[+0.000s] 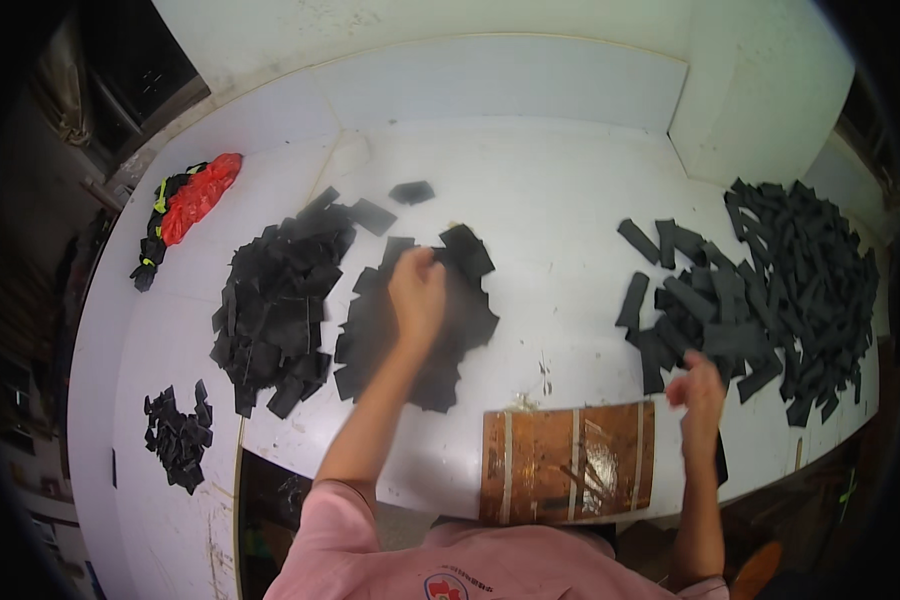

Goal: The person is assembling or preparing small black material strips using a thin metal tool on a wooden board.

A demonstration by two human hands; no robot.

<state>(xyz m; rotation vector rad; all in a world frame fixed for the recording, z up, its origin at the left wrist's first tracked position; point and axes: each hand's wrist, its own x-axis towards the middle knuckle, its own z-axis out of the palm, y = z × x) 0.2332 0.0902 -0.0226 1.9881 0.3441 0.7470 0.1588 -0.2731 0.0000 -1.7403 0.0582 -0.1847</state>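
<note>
Both of your hands are above the white counter (560,290). Your left hand (417,295), near the centre of the frame, has its fingers curled over the middle pile of black pieces (460,335); whether it grips one, you cannot tell. Your right hand (700,385), at lower right, is blurred and partly curled beside the heap of dark strips (802,280); its hold is also unclear. A brown board (550,460) lies at lower centre.

The wide fisheye head view looks down and forward over the white table (560,300) from nearby.
</note>
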